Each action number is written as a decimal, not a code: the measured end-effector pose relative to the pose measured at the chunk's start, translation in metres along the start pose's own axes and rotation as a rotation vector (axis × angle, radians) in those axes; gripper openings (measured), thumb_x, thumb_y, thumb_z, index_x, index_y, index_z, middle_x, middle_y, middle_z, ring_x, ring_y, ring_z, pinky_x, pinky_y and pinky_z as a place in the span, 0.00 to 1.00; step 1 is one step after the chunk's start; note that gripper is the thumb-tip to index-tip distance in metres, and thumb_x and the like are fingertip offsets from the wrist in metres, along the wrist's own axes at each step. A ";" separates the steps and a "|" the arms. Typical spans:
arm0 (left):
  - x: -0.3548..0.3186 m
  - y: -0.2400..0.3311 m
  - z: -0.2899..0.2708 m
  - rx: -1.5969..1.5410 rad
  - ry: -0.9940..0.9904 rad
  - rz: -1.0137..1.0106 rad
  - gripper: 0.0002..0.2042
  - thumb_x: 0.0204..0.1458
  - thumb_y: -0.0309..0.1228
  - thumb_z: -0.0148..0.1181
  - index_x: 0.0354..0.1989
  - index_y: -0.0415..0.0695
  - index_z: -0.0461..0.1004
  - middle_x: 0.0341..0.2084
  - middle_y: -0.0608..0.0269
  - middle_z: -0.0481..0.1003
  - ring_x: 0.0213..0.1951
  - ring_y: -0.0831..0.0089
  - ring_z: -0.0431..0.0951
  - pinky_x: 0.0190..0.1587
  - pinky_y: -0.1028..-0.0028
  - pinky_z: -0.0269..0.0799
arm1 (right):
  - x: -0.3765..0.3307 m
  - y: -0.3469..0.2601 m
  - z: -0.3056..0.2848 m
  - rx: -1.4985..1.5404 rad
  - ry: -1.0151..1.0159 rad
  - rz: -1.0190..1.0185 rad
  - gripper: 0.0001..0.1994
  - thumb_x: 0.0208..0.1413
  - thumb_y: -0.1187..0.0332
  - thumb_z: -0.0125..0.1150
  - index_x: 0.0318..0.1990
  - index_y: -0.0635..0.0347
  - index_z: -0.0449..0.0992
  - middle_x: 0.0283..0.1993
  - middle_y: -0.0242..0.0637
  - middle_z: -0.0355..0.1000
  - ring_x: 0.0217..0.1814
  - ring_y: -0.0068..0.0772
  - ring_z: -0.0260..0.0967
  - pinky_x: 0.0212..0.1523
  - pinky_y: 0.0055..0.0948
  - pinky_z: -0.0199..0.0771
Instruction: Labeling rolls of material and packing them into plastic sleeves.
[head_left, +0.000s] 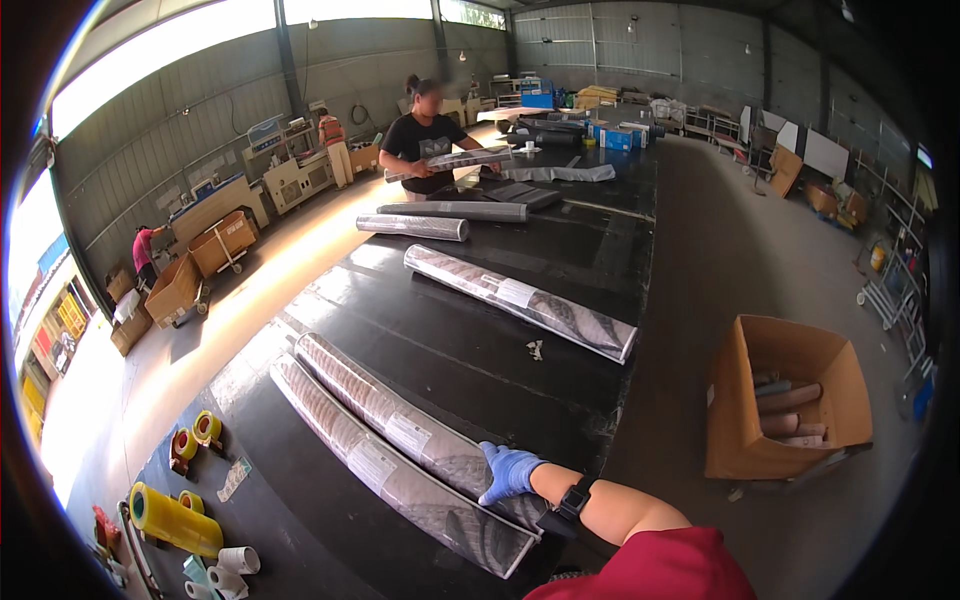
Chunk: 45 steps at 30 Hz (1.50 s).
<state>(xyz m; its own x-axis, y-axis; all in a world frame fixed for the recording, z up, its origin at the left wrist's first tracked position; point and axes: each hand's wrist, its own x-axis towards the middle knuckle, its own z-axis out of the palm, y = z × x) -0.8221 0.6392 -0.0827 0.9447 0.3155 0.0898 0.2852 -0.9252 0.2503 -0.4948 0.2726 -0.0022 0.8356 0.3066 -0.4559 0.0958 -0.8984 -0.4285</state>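
My right hand (508, 473), in a blue glove with a black watch on the wrist, grips the near end of a plastic-wrapped rolled mat (365, 400). Its fingers lie over the far side of the roll and the thumb is on the near side. Right beside it, closer to me, lies a second wrapped rolled mat (410, 485), grey and patterned, with a white label. A third wrapped rolled mat (520, 295) lies apart, farther across the black table (330, 525). My left hand is out of view.
Yellow tape rolls (175, 520), tape dispensers (207, 428) and white paper rolls (238, 560) stand at the left edge. Across the table a person (425, 140) holds another roll. Shorter grey rolls (412, 227) lie nearby. A cardboard box (735, 400) with rolls stands on the right floor.
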 end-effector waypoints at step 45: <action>0.003 -0.001 -0.001 -0.067 0.064 0.022 0.31 0.51 0.46 0.62 0.63 0.45 0.67 0.64 0.48 0.64 0.68 0.47 0.58 0.69 0.54 0.55 | 0.021 -0.012 0.005 0.121 0.104 0.051 0.62 0.38 0.38 0.74 0.74 0.64 0.45 0.72 0.61 0.53 0.74 0.56 0.53 0.72 0.42 0.57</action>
<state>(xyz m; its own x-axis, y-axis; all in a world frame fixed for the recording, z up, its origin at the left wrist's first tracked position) -0.8202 0.6415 -0.0821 0.9377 0.3101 0.1565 0.2511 -0.9165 0.3116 -0.4815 0.2918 -0.0106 0.8897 0.2219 -0.3990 -0.0085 -0.8657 -0.5005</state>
